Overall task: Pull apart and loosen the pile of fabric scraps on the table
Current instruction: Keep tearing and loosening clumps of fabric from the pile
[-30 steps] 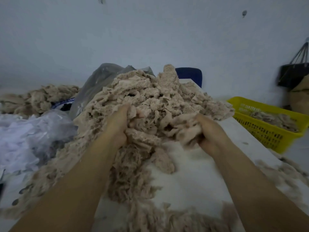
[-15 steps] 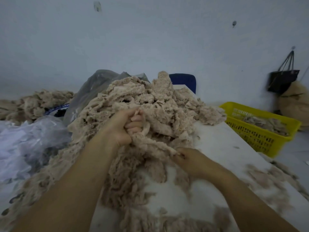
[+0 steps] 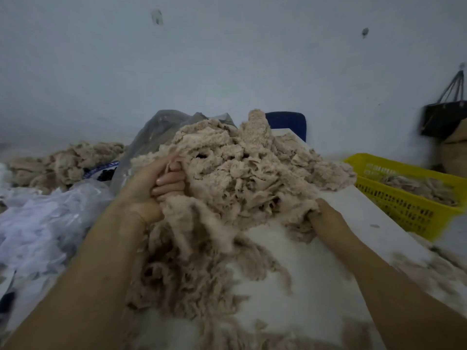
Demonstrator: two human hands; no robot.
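Note:
A tall pile of beige fabric scraps (image 3: 247, 173) fills the middle of the white table (image 3: 316, 269). My left hand (image 3: 151, 188) grips a clump at the pile's left side, fingers curled tight round the fabric. Low on the pile's right side, my right hand (image 3: 326, 218) holds another clump, with the fingertips buried in the scraps. A stretch of scraps spans between the two hands. Loose shreds trail down the table toward me.
A yellow basket (image 3: 404, 205) with more scraps stands at the right, off the table edge. Clear and grey plastic bags (image 3: 45, 223) lie at the left, with another beige heap (image 3: 68, 162) behind them. A blue chair back (image 3: 288, 122) and a black bag (image 3: 444, 117) stand by the wall.
My right hand has moved out to the right, dragging its clump away from the left hand and spreading the scraps between them. The left hand stays gripped in place.

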